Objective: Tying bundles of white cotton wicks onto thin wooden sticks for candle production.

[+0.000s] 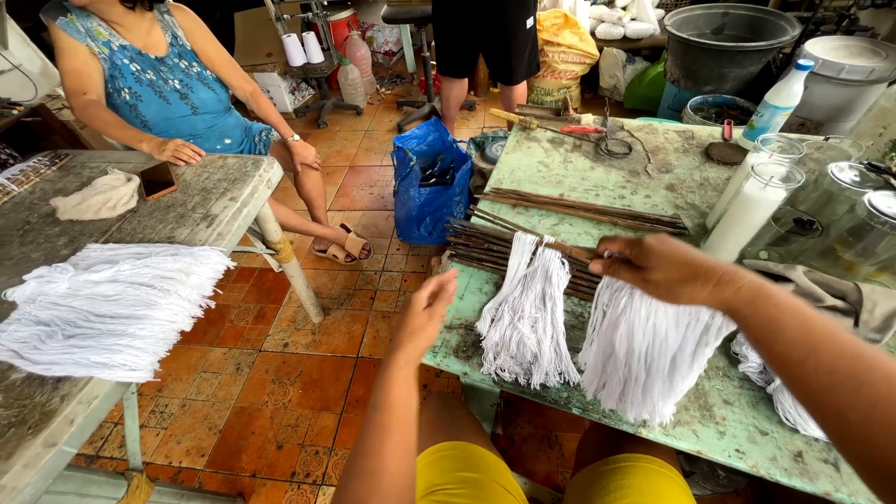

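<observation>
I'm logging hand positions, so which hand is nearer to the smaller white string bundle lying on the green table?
Left. The left hand hovers open just beside the smaller white string bundle, not touching it. The right hand is farther off, gripping the top of the larger white string bundle.

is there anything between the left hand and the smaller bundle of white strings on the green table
Nothing visible. The left hand hangs open at the table edge, with only bare green table between it and the smaller string bundle.
</observation>
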